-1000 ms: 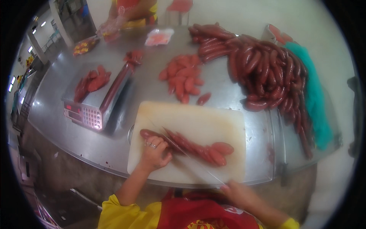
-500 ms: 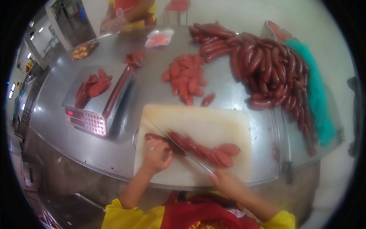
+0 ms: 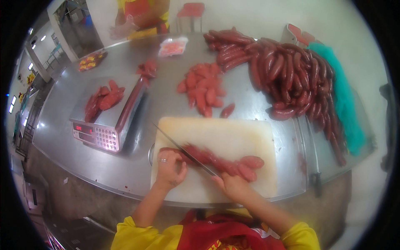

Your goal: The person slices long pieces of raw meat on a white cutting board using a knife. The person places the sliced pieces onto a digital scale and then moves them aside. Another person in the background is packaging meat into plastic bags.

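My left hand (image 3: 170, 168), with a ring on it, is closed over the uncut end of a dark red sausage (image 3: 167, 151) on a cream cutting board (image 3: 225, 130). In my right hand (image 3: 234, 186) I grip a long knife (image 3: 178, 146). Its blade slants across the sausage just right of my left fingers, with the tip pointing to the far left. To the right of the blade lies a row of slanted sausage slices (image 3: 246, 170); those nearest the knife are blurred. The knife's handle is mostly hidden by my right hand.
A scale (image 3: 106, 137) bearing cut sausage stands left of the board. Beyond the board is a heap of slices (image 3: 203, 85). Linked sausages (image 3: 287, 73) pile up at the far right beside a green cloth (image 3: 339, 100) and a sharpening steel (image 3: 313, 150). A co-worker (image 3: 143, 18) stands across the table.
My right hand and the knife have moved forward and to the left across the sausage. My left hand keeps its hold. The co-worker's hands have shifted slightly.
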`<control>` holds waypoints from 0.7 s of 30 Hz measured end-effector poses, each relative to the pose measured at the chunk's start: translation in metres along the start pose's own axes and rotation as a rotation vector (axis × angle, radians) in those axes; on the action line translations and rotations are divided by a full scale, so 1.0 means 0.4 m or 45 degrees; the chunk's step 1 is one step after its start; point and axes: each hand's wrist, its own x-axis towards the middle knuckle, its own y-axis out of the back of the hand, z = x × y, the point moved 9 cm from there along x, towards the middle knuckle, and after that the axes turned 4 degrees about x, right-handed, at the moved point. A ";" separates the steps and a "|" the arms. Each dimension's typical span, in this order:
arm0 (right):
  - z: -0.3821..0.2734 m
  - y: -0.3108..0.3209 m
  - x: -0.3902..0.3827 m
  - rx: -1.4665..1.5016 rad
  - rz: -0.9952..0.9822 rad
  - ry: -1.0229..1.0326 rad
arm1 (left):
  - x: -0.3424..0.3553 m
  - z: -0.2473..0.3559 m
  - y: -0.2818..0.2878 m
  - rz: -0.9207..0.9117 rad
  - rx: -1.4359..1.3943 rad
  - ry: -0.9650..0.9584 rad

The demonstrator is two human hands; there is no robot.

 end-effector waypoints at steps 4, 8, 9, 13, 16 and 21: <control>0.035 0.088 -0.178 -0.066 -0.182 -0.200 | -0.009 -0.028 0.013 0.031 0.064 0.106; 0.010 0.176 -0.305 -0.225 -0.218 -0.246 | -0.008 -0.029 0.016 0.037 0.026 0.100; 0.010 0.170 -0.299 -0.245 -0.253 -0.257 | -0.008 -0.029 0.015 0.033 0.023 0.097; 0.009 0.079 -0.194 -0.067 -0.335 -0.238 | -0.007 -0.036 0.013 0.003 0.024 0.106; -0.049 -0.008 -0.019 -0.034 -0.056 0.121 | -0.015 -0.030 0.010 -0.045 0.027 0.074; -0.042 -0.001 -0.007 0.024 -0.069 0.057 | -0.025 -0.057 0.042 0.136 -0.016 0.222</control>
